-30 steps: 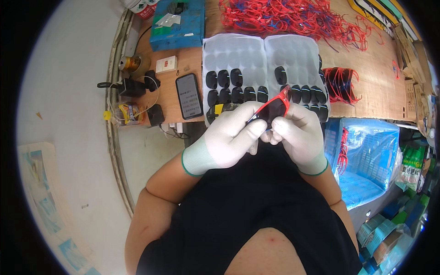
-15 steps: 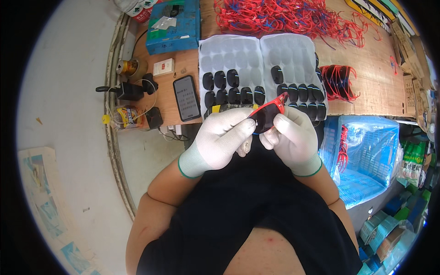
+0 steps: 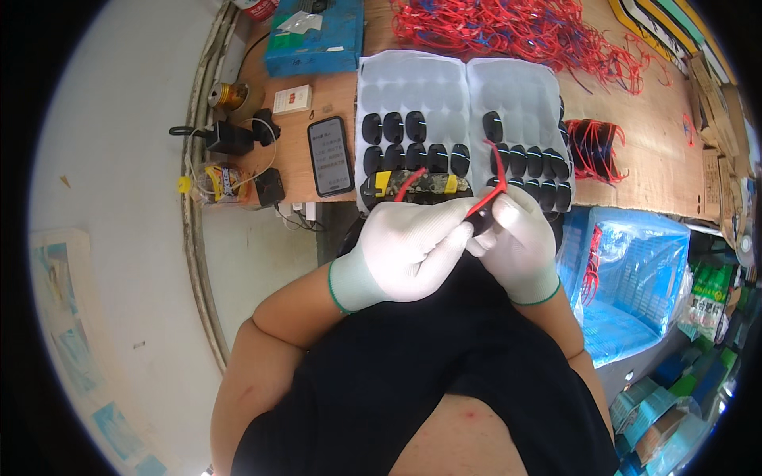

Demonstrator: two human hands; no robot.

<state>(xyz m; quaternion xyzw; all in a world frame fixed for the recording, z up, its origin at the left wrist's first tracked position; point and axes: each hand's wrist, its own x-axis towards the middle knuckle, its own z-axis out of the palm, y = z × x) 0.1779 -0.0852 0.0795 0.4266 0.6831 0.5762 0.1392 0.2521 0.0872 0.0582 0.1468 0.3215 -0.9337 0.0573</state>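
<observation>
Both my white-gloved hands are closed on a red sunglasses frame (image 3: pixel 498 190) with a dark lens in it, held low in front of the table edge. My left hand (image 3: pixel 413 250) pinches it near the lens, its thumb and fingers together. My right hand (image 3: pixel 520 238) grips its other side, partly hiding the lens. One red temple arm stands up past the right hand, and another sticks up above the left. Just beyond my hands, two white trays (image 3: pixel 413 75) hold rows of dark lenses (image 3: pixel 417 127). A camouflage-patterned item with yellow bands (image 3: pixel 429 185) lies at the left tray's front.
A tangled heap of red frames (image 3: pixel 508 32) covers the far table. Stacked sunglasses (image 3: pixel 595 149) lie right of the trays. At left are a phone (image 3: pixel 329 156), a white box (image 3: pixel 293 99), a blue box (image 3: pixel 313 51) and chargers (image 3: pixel 228 138). A plastic-lined blue crate (image 3: pixel 635 274) stands at right.
The red frame has been turned in my hands, so its arms now point upward and the lens shows less. My left hand has shifted right, closer to the right hand.
</observation>
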